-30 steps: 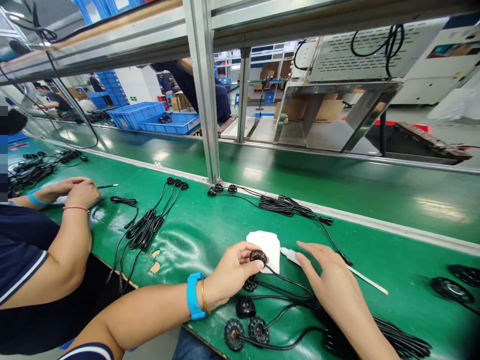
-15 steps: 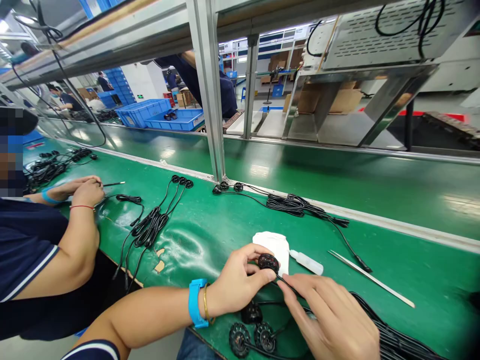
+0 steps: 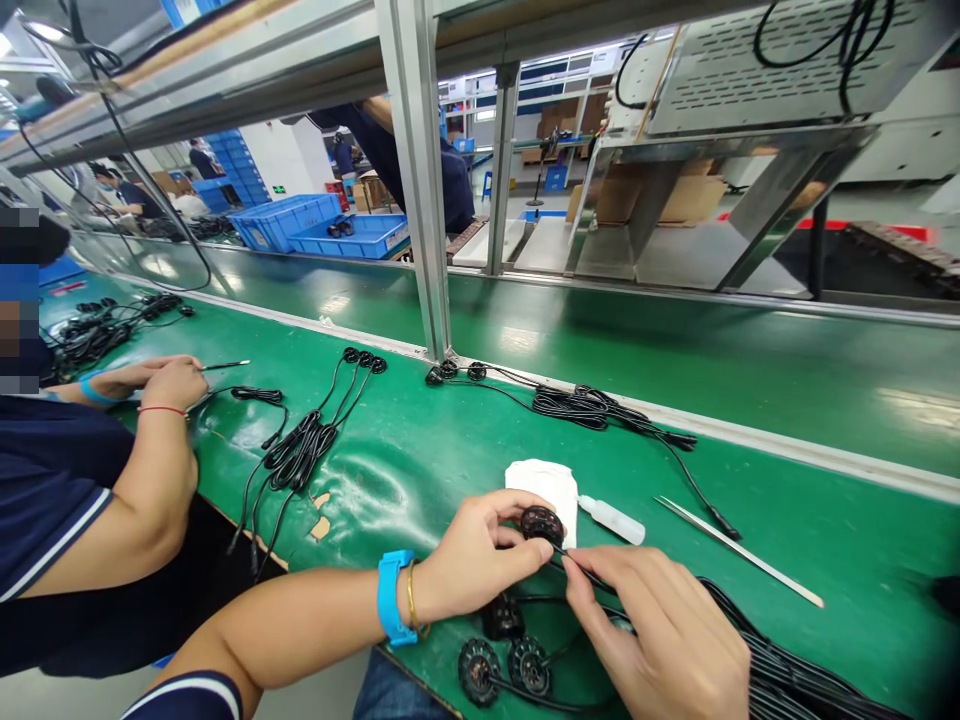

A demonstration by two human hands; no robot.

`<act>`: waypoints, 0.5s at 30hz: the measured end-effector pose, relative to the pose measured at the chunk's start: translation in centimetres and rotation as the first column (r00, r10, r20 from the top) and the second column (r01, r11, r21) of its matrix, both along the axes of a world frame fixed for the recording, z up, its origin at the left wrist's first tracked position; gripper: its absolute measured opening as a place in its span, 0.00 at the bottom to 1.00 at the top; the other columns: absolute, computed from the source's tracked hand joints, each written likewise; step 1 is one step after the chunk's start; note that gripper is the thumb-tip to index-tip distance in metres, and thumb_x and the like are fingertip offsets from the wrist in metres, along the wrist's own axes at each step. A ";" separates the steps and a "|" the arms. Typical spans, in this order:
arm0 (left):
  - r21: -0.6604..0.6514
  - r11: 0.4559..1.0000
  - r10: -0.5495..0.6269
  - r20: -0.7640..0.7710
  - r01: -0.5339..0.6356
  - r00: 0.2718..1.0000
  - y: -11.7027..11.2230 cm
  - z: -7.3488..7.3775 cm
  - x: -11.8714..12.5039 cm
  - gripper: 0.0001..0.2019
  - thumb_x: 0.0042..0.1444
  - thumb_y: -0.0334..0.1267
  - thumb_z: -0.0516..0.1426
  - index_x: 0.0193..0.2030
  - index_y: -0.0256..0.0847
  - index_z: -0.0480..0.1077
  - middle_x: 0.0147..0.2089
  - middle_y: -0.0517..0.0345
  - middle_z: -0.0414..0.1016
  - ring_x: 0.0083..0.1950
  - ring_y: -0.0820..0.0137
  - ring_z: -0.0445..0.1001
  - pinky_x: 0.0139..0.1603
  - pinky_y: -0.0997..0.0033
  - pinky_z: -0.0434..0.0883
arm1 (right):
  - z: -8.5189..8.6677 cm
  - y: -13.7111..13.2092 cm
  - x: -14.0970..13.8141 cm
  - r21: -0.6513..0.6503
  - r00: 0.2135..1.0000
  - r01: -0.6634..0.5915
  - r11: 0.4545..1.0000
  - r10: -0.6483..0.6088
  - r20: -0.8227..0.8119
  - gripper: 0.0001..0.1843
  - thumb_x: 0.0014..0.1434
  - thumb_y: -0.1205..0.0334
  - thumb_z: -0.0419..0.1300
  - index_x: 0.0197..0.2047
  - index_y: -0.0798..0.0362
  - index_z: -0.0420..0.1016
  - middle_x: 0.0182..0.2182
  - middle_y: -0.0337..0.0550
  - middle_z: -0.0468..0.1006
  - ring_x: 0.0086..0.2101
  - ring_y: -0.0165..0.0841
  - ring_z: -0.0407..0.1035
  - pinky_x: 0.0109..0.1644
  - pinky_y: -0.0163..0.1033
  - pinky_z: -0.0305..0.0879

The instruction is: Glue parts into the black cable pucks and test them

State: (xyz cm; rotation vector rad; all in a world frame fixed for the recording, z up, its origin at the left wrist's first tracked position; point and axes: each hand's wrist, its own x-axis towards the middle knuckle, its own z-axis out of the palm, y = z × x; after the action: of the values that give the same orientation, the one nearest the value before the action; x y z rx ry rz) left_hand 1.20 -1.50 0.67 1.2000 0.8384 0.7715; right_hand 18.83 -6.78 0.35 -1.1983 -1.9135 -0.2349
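Observation:
My left hand (image 3: 472, 555) pinches a small round black part (image 3: 541, 523) on the end of a black cable, just in front of a folded white cloth (image 3: 546, 483). My right hand (image 3: 660, 630) is closed on that part's thin cable (image 3: 581, 574) right beside it. Under my hands lie more round black parts (image 3: 508, 662) on cables, joined to a black cable bundle (image 3: 795, 672) at the right. A small white squeeze bottle (image 3: 613, 520) lies past the cloth.
A thin white stick (image 3: 739, 551) lies right of the bottle. Other cable sets (image 3: 300, 450) (image 3: 592, 408) rest on the green belt (image 3: 420, 450). A co-worker's hands (image 3: 154, 380) work at the left. A metal frame post (image 3: 416, 180) stands behind; blue bins (image 3: 315, 225) farther back.
My right hand came off the bottle and stick and closed on the cable next to the round part. My left hand keeps hold of that part.

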 end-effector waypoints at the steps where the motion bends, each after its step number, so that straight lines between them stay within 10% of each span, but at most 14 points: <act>1: 0.001 1.000 -0.003 0.003 0.003 1.000 0.1 0.0 0.0 0.14 0.54 0.32 0.61 0.48 0.34 0.75 0.44 0.50 0.75 0.41 0.70 0.73 0.39 0.77 0.70 | 0.0 0.0 0.0 0.004 1.000 0.000 1.000 0.000 0.002 0.03 0.62 0.66 0.64 0.40 0.53 0.72 0.31 0.40 0.78 0.31 0.31 0.71 0.40 0.39 0.61; 15: 0.030 0.999 -0.027 0.024 0.026 0.999 0.0 0.8 -0.2 0.14 0.47 0.26 0.60 0.42 0.36 0.74 0.39 0.55 0.74 0.40 0.70 0.73 0.44 0.73 0.70 | 0.0 -0.4 -0.3 0.010 0.997 -0.057 0.998 0.058 -0.059 0.03 0.62 0.67 0.64 0.38 0.52 0.72 0.30 0.40 0.76 0.30 0.31 0.70 0.39 0.39 0.62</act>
State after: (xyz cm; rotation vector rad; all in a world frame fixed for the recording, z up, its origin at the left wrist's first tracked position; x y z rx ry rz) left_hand 0.99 -1.53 1.46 1.2233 0.7919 0.7779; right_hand 18.52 -7.14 0.34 -1.1311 -1.8909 -0.1745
